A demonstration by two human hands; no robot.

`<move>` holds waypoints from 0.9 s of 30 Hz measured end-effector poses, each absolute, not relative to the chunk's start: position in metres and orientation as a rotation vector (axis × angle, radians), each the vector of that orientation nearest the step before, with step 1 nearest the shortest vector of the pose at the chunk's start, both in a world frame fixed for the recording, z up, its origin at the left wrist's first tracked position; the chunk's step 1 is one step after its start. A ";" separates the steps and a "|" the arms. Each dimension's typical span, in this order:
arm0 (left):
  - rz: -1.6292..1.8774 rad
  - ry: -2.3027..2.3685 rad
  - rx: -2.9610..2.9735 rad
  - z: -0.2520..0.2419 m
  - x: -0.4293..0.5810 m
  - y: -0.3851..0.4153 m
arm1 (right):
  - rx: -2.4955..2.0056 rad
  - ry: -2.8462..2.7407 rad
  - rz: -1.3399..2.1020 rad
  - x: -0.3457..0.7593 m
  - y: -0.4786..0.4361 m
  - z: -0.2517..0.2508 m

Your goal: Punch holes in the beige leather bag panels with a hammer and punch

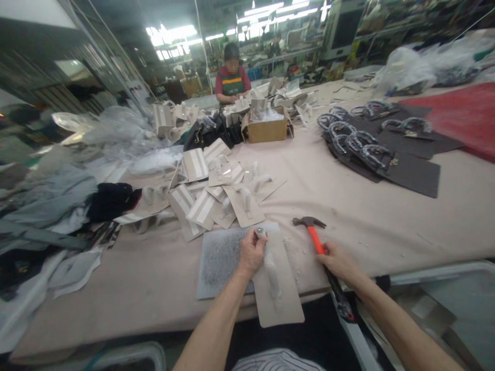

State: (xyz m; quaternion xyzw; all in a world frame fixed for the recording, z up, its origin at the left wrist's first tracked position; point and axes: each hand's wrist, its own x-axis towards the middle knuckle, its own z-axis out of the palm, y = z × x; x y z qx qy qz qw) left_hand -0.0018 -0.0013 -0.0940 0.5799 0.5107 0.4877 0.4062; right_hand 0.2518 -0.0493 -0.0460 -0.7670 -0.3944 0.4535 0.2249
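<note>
My left hand [252, 253] is closed in a pinch round a short upright piece with a round metal top [260, 232]; its lower end is hidden by my fingers. It stands over the far part of a beige bag panel [288, 293], which carries a plastic-wrapped handle [273, 275]. The panel lies partly over a grey speckled slab [220, 263] and hangs past the table edge. To the right, my right hand [340, 263] is wrapped round the orange and black handle of a claw hammer [315, 238]. The hammer's head rests low over the cloth, pointing away from me.
Similar beige panels [199, 206] with wrapped handles lie piled beyond the slab. Dark panels with wrapped handles [410, 165] are stacked at right, beside a red sheet [464, 118]. A cardboard box [268, 131] stands further back, near a seated person [232, 82]. Small bits dot the tablecloth.
</note>
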 end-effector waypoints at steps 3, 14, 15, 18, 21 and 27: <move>1.245 1.292 1.496 -0.096 -0.002 -0.002 | -1.961 -0.904 1.493 0.235 -0.049 -0.036; 1.195 1.253 1.659 -0.089 -0.002 -0.006 | -1.836 -1.751 0.576 0.204 -0.066 0.033; 1.193 1.260 1.667 -0.090 -0.002 -0.006 | -1.883 -1.889 0.482 0.203 -0.068 0.035; 1.190 1.284 1.664 -0.091 -0.003 -0.007 | -1.999 -2.235 0.442 0.204 -0.068 0.041; 1.195 1.280 1.655 -0.089 -0.002 -0.008 | -1.958 -2.264 0.329 0.208 -0.063 0.065; 1.205 1.265 1.677 -0.089 -0.002 -0.007 | -1.757 -1.737 0.035 0.200 -0.065 0.082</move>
